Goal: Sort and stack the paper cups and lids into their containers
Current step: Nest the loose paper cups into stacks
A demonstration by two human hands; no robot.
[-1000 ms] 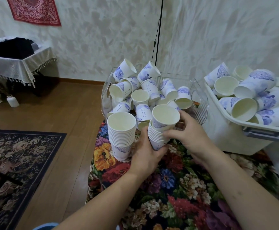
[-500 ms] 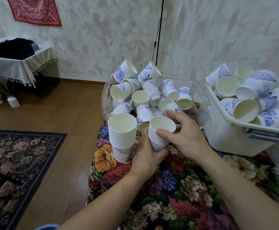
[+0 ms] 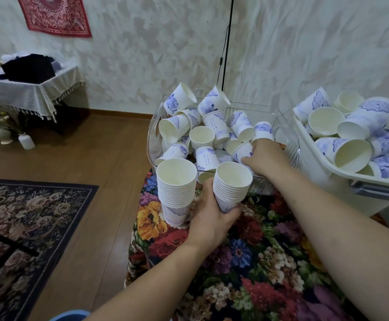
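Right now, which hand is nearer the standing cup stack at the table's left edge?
Left. The left hand grips the held stack right beside the standing stack. The right hand is farther, reaching into the clear bin.

floral tablecloth, patterned rug, red wall hanging, lace-covered side table

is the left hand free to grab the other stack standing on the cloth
Probably not as things stand: the left hand grips the held stack. The standing stack is right beside it with nothing between, so it is near, but the hand is full.
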